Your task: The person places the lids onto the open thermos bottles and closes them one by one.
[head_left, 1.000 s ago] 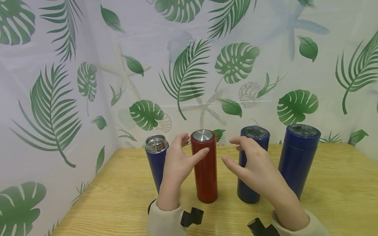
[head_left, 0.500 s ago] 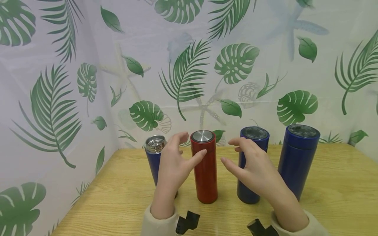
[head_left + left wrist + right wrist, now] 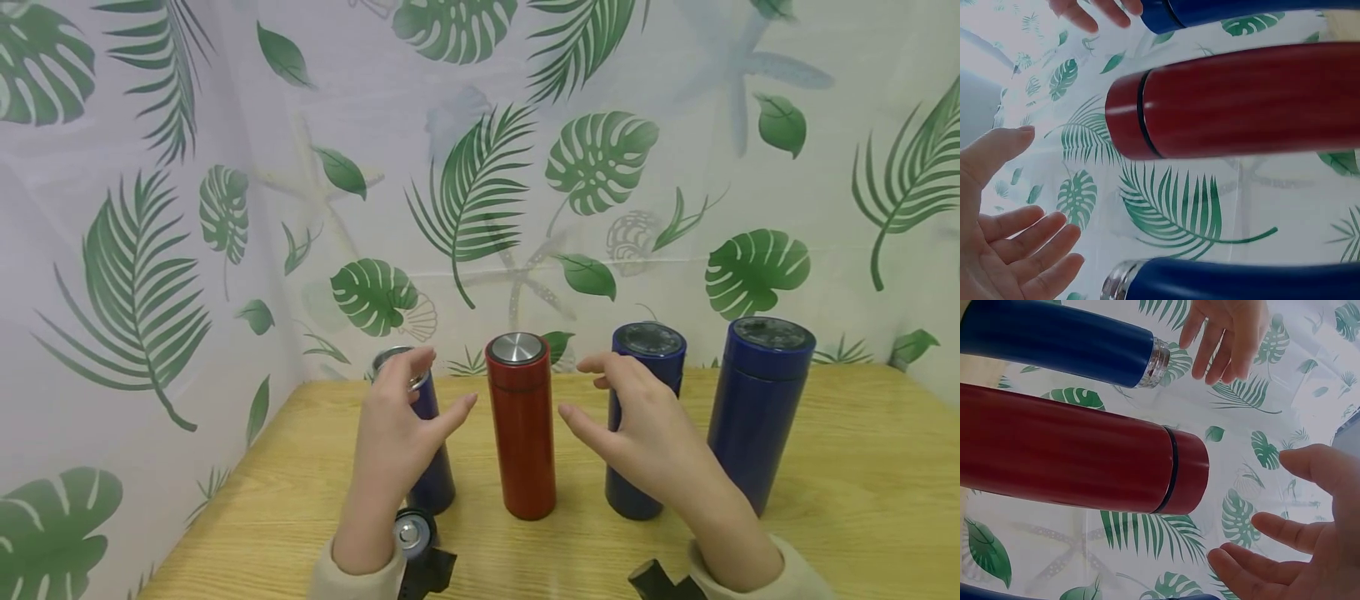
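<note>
A red thermos with a silver-topped lid stands upright between my two hands. My left hand hovers to its left, fingers loosely bent and apart from it, overlapping a lidless blue thermos in the head view. That bottle's bare metal neck shows in the left wrist view. On the red thermos's other side is my right hand, thumb and fingers spread with nothing between them. It partly covers a lidded blue thermos. By my left wrist lies a small round lid, partly hidden.
A larger blue thermos with a dark, glossy top stands at the far right, beside my right forearm. All the bottles are on a wood-grain table. Behind it hangs a white leaf-print sheet.
My left hand has moved left, away from the red thermos and in front of the lidless blue one. The round lid has come into view by that wrist. The right hand is nearly still.
</note>
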Demonstrator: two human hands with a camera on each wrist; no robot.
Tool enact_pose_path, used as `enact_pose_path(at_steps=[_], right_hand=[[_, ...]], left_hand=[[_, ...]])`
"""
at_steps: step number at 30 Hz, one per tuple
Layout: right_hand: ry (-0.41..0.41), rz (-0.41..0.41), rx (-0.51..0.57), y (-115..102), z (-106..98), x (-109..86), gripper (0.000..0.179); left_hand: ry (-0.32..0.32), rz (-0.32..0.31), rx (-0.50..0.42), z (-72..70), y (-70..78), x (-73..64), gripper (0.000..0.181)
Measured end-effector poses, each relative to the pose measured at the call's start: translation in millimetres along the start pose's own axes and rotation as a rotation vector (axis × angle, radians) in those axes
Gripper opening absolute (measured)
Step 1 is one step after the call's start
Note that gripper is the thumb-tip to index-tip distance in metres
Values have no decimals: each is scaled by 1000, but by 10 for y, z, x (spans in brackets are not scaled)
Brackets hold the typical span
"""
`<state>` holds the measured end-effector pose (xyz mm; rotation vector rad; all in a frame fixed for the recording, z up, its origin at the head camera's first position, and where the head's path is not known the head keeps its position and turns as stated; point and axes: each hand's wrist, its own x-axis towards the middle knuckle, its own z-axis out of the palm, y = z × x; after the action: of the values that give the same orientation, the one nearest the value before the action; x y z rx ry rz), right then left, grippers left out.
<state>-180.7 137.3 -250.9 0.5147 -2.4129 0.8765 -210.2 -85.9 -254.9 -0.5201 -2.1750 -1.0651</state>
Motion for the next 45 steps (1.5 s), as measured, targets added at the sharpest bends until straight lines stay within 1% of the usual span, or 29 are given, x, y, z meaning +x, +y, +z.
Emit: enact_pose_path(at_steps=[3, 9, 14, 20, 27, 30, 33, 36, 38, 45], right_hand=[[-16, -8, 17, -24, 28, 6, 37], [-70, -24, 95, -108, 99, 7, 37], [-68, -41, 127, -179, 192, 31, 36], [-67, -39, 170, -274, 297, 101, 36], [-113, -3, 263, -461, 404, 187, 38], [-117, -19, 247, -510, 477, 213, 39], [-137, -37, 226, -520, 572, 228, 40], [-177, -78, 230, -514, 708, 243, 38], [-218, -93, 242, -513, 805, 249, 37], [-424, -106, 262, -509, 1135, 244, 35]], left_hand=[[9, -27, 19, -95, -58, -15, 52], [18, -85, 64, -267, -195, -37, 54], [14, -123, 78, -380, -273, -43, 56], [-2, -175, 76, -457, -344, -21, 57], [21, -235, 33, -525, -430, 21, 59], [30, -248, 21, -571, -451, 32, 58], [33, -258, 8, -589, -462, 44, 58], [32, -262, 6, -600, -469, 53, 59], [26, -266, 5, -604, -476, 56, 59], [-2, -296, -1, -608, -518, 46, 58]])
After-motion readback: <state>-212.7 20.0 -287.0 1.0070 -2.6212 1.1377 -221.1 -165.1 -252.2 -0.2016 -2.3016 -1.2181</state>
